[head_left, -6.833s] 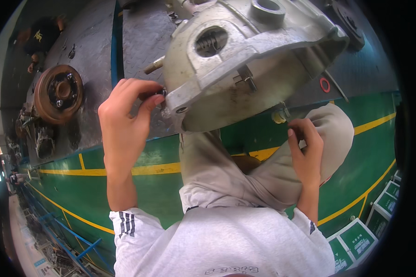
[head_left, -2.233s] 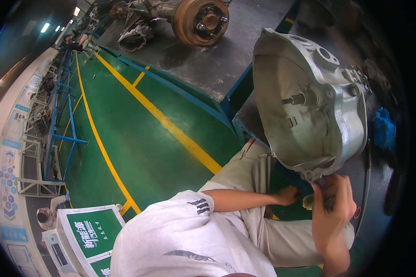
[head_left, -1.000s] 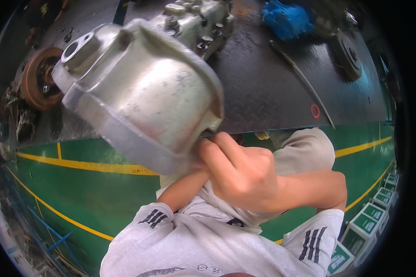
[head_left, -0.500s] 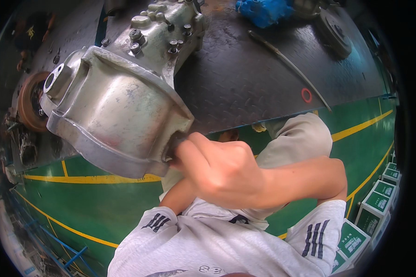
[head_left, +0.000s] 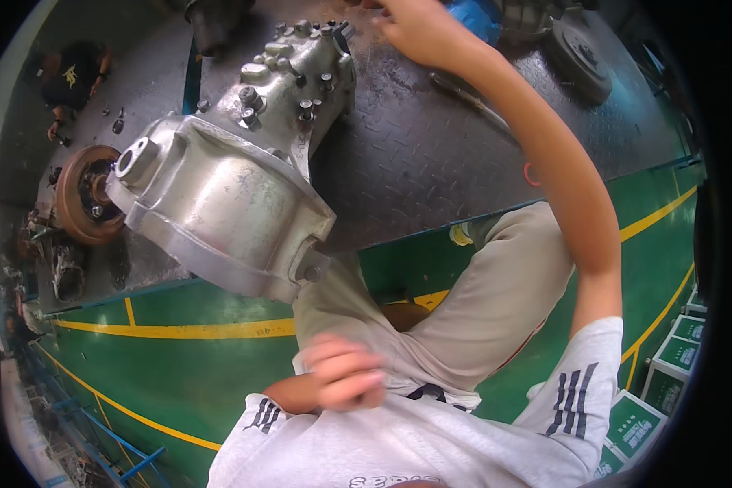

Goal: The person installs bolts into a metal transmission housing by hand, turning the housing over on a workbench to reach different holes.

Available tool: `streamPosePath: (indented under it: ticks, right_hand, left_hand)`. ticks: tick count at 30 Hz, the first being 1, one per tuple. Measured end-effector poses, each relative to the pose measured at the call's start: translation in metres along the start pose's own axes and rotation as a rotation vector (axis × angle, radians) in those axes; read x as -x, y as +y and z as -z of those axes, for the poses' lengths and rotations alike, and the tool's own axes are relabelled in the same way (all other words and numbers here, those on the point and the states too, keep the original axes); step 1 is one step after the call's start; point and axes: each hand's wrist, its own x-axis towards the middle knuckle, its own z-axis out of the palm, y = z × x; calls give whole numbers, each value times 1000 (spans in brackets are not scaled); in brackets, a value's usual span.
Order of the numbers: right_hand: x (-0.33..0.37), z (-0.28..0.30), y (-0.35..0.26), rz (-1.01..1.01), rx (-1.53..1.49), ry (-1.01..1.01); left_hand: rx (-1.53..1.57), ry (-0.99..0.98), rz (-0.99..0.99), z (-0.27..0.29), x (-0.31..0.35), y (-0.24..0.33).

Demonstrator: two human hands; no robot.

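A large silver metal housing, apparently a gearbox casing (head_left: pixel 228 195), lies on the dark workbench at left of centre, its wide flared end toward me. Several bolts (head_left: pixel 305 108) stand loosely in or on its upper section. My left hand (head_left: pixel 346 372) hovers in front of my waist, below the casing's near corner and apart from it. Its fingers are curled and blurred by motion; whatever they may hold is hidden. Stretched far across the bench, my right hand (head_left: pixel 423 31) is at the top edge with thumb and fingers apart. Its fingertips are partly cut off, next to a blue plastic bag (head_left: pixel 476 20).
A long metal bar (head_left: pixel 472 99) and a red ring (head_left: pixel 531 174) lie on the chequered-plate bench (head_left: pixel 407 179). Round drum-like parts stand left (head_left: pixel 89 195) and right (head_left: pixel 579 61). A person (head_left: pixel 77 77) is at far left. Green-and-white boxes (head_left: pixel 634 423) line the floor at right.
My right hand has left the casing's near corner and swung up to the far side of the bench. My left hand has come into view below the casing. The view has shifted slightly.
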Motion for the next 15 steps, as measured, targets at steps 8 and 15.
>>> streamPosePath:
  ticks: [8,15]
  right_hand:
    - [-47,-67,13,133,317,-114]
    - [-44,-73,39,83,355,-175]
  left_hand:
    - [-587,365,233,18,-62,-30]
    - [-458,438,247,-6,-74,-46]
